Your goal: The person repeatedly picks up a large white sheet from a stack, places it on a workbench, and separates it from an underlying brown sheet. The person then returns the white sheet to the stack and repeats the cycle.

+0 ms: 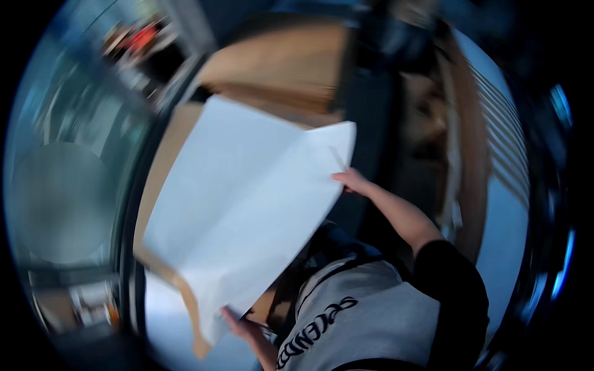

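Note:
A large white sheet [235,191], like paper, spreads across the middle of the view, with a soft crease running along it and its far right corner bent up. My right hand [354,180] is closed on its right edge, thumb on top and fingers mostly underneath. Near the sheet's closest corner, my left hand [238,324] pinches the edge, partly smeared by motion. Beneath the white sheet, a brown sheet [170,154] sticks out along the left side, its near end curling down.
Beyond the sheet lies a blurred stack of brown cardboard [278,62]. Another white surface [164,309] shows at lower left. Glass panels [68,136] stand on the left behind a dark edge. To the right runs a long brown-edged stack [473,154] beside a white striped surface [504,123].

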{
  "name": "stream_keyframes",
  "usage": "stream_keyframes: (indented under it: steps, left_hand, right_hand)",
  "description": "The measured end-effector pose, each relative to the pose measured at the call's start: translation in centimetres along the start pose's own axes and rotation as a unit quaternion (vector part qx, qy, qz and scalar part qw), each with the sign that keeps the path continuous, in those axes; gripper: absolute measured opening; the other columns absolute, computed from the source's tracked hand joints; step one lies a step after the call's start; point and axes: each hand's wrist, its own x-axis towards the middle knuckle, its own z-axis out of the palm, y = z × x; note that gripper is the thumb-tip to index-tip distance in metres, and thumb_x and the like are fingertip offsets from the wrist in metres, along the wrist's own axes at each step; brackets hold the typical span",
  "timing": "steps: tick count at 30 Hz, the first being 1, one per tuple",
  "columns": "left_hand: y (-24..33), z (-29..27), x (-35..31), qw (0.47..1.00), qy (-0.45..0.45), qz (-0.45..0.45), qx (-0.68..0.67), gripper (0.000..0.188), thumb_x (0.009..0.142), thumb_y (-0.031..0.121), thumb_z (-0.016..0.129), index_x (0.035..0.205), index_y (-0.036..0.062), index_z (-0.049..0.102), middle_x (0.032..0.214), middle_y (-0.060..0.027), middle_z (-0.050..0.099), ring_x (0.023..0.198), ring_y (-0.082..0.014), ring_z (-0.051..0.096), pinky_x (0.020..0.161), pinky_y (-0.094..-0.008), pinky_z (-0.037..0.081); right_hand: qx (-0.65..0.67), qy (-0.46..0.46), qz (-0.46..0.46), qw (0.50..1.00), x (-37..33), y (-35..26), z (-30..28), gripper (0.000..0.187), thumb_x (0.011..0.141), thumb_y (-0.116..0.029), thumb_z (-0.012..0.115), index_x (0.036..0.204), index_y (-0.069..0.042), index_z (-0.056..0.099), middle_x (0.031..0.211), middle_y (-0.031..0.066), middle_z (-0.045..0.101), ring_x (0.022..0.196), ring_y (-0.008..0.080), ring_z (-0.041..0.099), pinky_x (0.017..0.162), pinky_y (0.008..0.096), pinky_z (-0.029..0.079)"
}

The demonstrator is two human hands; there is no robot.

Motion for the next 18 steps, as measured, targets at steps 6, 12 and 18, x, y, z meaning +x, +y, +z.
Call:
stream_keyframes:
  steps: [6, 12, 18]
  left_hand:
    - [10.4, 5.9, 19.5, 0.945, -0.154, 0.159, -0.241, 0.037, 0.092, 0.027, 0.039, 0.112, -0.0019, 0.051, 0.116, -0.014, 0.052, 0.109, -0.0232, 0.047, 0.095, -0.0344, 0.036]
    - [27.1, 20.3, 7.2, 0.838, -0.344, 0.222, -0.361, 0.043, 0.086, 0.028, 0.052, 0.112, -0.0057, 0.048, 0.106, -0.0192, 0.054, 0.098, -0.0313, 0.052, 0.086, -0.039, 0.043]
    - [39.6, 33.1, -8.3, 0.66, -0.645, 0.186, -0.338, 0.048, 0.091, 0.037, 0.041, 0.126, 0.0048, 0.039, 0.126, -0.019, 0.042, 0.116, -0.031, 0.043, 0.099, -0.0407, 0.033]
  right_hand:
    - [-0.01, 0.242, -0.15, 0.959, -8.0, -2.8, 4.1, 0.043, 0.079, -0.027, 0.059, 0.114, -0.001, 0.054, 0.107, 0.0126, 0.059, 0.106, 0.0241, 0.05, 0.095, 0.0324, 0.033]
    - [0.223, 0.287, -0.308, 0.879, -26.5, -6.5, -2.2, 0.014, 0.077, -0.023, 0.063, 0.081, -0.009, 0.06, 0.067, -0.0016, 0.051, 0.05, 0.0051, 0.04, 0.039, 0.0197, 0.024]
    - [0.224, 0.432, -0.479, 0.731, -48.4, -8.7, -9.7, 0.022, 0.088, -0.024, 0.044, 0.085, -0.007, 0.058, 0.075, 0.0068, 0.06, 0.056, 0.0106, 0.049, 0.037, 0.0192, 0.024]
